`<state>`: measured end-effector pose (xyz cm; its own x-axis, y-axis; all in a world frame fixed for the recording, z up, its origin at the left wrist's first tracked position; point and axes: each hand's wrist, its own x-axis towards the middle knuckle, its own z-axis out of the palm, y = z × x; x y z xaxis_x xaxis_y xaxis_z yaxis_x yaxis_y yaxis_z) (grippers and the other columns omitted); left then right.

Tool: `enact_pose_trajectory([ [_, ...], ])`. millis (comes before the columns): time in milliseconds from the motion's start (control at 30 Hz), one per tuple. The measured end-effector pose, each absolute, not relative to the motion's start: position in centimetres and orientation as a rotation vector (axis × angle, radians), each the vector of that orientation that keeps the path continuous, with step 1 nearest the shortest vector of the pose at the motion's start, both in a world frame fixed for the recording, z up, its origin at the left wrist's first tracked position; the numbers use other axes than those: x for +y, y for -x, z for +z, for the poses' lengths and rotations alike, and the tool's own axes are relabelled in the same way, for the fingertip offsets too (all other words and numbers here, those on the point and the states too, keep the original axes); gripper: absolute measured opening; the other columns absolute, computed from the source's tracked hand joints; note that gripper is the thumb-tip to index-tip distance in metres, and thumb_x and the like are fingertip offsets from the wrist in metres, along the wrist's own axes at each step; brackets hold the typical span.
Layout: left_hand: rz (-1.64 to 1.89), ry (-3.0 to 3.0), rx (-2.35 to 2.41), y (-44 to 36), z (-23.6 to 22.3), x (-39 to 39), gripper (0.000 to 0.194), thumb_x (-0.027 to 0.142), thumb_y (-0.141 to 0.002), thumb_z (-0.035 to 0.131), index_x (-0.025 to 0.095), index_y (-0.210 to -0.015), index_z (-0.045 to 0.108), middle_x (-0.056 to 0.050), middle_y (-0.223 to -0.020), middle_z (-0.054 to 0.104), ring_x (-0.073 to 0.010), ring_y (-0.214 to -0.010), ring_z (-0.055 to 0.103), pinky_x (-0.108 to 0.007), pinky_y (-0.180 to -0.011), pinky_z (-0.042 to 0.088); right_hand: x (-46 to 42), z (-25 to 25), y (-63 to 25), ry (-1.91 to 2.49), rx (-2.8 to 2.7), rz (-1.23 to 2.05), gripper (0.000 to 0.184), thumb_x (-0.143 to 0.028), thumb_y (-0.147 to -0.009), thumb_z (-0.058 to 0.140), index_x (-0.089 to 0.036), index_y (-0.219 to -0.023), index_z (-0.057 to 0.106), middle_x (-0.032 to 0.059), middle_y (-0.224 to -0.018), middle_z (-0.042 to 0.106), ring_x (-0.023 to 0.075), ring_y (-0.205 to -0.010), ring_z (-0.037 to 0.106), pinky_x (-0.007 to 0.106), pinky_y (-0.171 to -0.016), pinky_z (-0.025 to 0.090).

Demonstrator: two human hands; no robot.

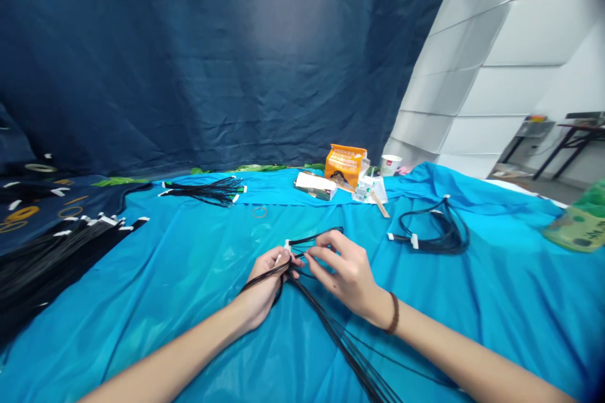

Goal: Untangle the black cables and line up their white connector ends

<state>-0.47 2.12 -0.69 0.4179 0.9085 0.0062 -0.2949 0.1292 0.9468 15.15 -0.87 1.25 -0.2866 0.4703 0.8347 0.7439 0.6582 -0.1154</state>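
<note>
My left hand is closed around a bundle of thin black cables near their ends. A white connector pokes up above its fingers. The bundle trails down toward the front edge of the view, and one strand loops over the left wrist. Just to the right, my right hand, with a brown band at the wrist, pinches a black strand between thumb and fingers close to the left fingertips. Farther right, a coiled black cable bundle with white connectors lies on the blue cloth.
A large pile of black cables with white connectors lies at left. Behind are another cable bundle, a small box, an orange bag and a paper cup. A green bag sits at far right.
</note>
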Motion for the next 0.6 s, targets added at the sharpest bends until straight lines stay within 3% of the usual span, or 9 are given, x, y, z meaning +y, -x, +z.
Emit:
enact_pose_trajectory([
  [600,0.981,-1.17,0.751,0.48,-0.87,2.16,0.024,0.037,-0.078,0.05,0.014,-0.074,0.057,-0.003,-0.074,0.057,-0.0114,-0.064,0.05,-0.025,-0.063,0.036,-0.78,0.98,-15.37,0.935,-1.922,-0.392,0.006,-0.016,-0.081,0.052,-0.015,-0.079,0.058,0.005,-0.076,0.053,0.0132,-0.068,0.05,0.024,-0.057,0.04],
])
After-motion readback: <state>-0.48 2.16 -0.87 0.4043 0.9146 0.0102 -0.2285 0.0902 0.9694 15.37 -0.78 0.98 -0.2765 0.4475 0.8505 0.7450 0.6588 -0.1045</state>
